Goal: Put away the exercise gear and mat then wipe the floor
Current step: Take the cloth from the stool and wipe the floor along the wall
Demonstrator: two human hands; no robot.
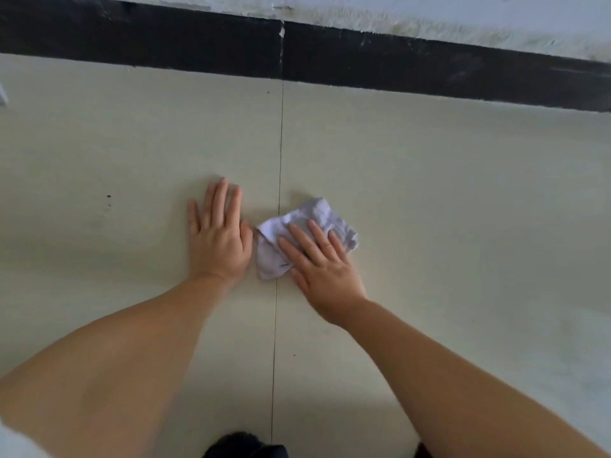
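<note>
A crumpled white cloth (pixel 317 216) lies on the pale tiled floor (pixel 446 193), across a tile joint. My right hand (pixel 322 264) presses flat on the cloth with straight fingers spread over it. My left hand (pixel 218 233) rests flat on the bare floor just left of the cloth, fingers straight, holding nothing. No exercise gear or mat is in view.
A black skirting band (pixel 396 57) runs along the base of a white wall (pixel 429 18) at the far side. A thin tile joint (pixel 279 143) runs from the wall towards me. Dark specks (pixel 108 197) mark the floor at the left. Dark clothing (pixel 244 446) shows at the bottom edge.
</note>
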